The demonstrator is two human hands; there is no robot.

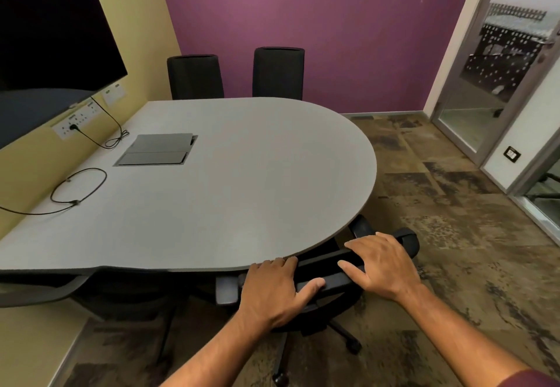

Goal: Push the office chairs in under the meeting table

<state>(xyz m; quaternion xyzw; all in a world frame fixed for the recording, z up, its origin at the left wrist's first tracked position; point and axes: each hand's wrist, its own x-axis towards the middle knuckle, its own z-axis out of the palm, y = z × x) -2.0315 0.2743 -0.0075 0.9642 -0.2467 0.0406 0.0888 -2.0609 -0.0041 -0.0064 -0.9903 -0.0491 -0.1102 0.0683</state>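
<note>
A grey meeting table (pixel 230 192) with a rounded right end fills the middle of the view. A black office chair (pixel 336 274) stands right below me at the table's near edge, its backrest top touching the rim and its seat hidden under the top. My left hand (pixel 275 289) grips the top of that backrest, thumb hooked over it. My right hand (pixel 385 262) lies flat on the same backrest, further right. Two more black chairs (pixel 195 77) (pixel 278 72) stand tucked in at the far side. Another chair (pixel 36 289) shows at the near left.
A dark wall screen (pixel 51 28) hangs at the left above a socket strip (pixel 77 119), with cables (pixel 78 186) lying on the table. A cable hatch (pixel 157 150) sits in the tabletop. Patterned carpet (pixel 454 204) spreads to the right, toward a glass door (pixel 497 77).
</note>
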